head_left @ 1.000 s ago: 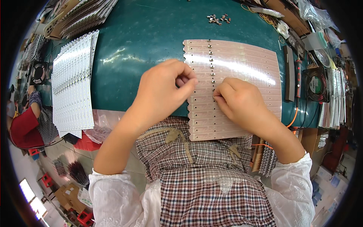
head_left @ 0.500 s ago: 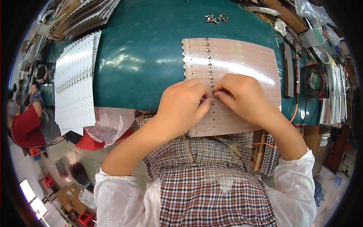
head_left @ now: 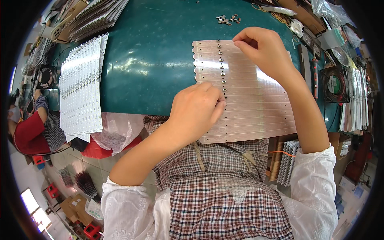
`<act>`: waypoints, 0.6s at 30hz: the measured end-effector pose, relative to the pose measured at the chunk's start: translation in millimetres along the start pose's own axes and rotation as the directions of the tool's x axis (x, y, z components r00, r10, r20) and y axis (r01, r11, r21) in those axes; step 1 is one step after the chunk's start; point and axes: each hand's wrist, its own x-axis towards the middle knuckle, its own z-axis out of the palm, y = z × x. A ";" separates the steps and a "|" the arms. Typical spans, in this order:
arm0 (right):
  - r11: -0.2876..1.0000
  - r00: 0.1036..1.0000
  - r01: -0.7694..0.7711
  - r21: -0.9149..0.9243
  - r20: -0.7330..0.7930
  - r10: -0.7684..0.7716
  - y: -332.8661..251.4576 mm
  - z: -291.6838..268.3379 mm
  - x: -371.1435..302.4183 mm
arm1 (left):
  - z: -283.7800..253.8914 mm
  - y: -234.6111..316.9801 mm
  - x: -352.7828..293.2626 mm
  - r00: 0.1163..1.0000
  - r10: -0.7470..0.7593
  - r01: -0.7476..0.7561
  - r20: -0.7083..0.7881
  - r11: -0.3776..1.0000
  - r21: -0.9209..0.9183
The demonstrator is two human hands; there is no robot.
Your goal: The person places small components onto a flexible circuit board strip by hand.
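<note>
A pinkish-beige panel of joined strips (head_left: pixel 248 92) lies at the table's front edge, slightly overhanging toward my lap. Small metal-and-dark connectors (head_left: pixel 222 67) stand in a column near its left side, with dark holes below them. My left hand (head_left: pixel 197 105) rests at this column, thumb and forefinger pinched together by the lowest visible connector; whatever they hold is hidden. Raised over the panel's far part is my right hand (head_left: pixel 262 50), its fingertips closed together, contents not visible. Just beyond it lies a small heap of loose connectors (head_left: pixel 229 20).
White strip boards (head_left: pixel 82 86) are stacked at the left, with more strips (head_left: pixel 98 18) behind. At the right are a grey bar (head_left: pixel 305 70), a red-and-black handled tool (head_left: pixel 315 78) and a fan (head_left: pixel 335 84). Another person in red (head_left: pixel 29 134) sits far left.
My right hand has left the connector column and moved away from me, toward the loose heap. My left hand stays almost in place. Another connector now shows where the fingers met.
</note>
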 end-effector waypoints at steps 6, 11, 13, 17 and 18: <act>0.999 1.000 -0.011 -0.054 -0.003 0.011 17.6 10.4 16.5 | -1.4 0.9 1.3 1.000 0.008 -0.008 -0.007 1.000 -0.018; 0.999 1.000 -0.031 -0.041 -0.006 0.030 21.5 14.7 19.3 | -1.1 0.9 2.0 1.000 -0.010 0.010 0.000 0.999 -0.034; 0.998 0.999 -0.032 -0.050 0.003 0.032 22.1 15.2 19.9 | -1.0 0.5 1.8 1.000 -0.004 0.004 0.000 1.000 -0.028; 0.996 0.999 -0.040 -0.075 0.005 0.040 26.2 15.6 22.2 | -0.7 1.0 2.1 1.000 0.010 -0.010 -0.003 1.000 -0.018; 0.996 0.998 -0.056 -0.074 -0.001 0.056 27.4 15.8 23.0 | -0.5 1.0 2.1 1.000 0.010 -0.010 -0.004 1.000 -0.017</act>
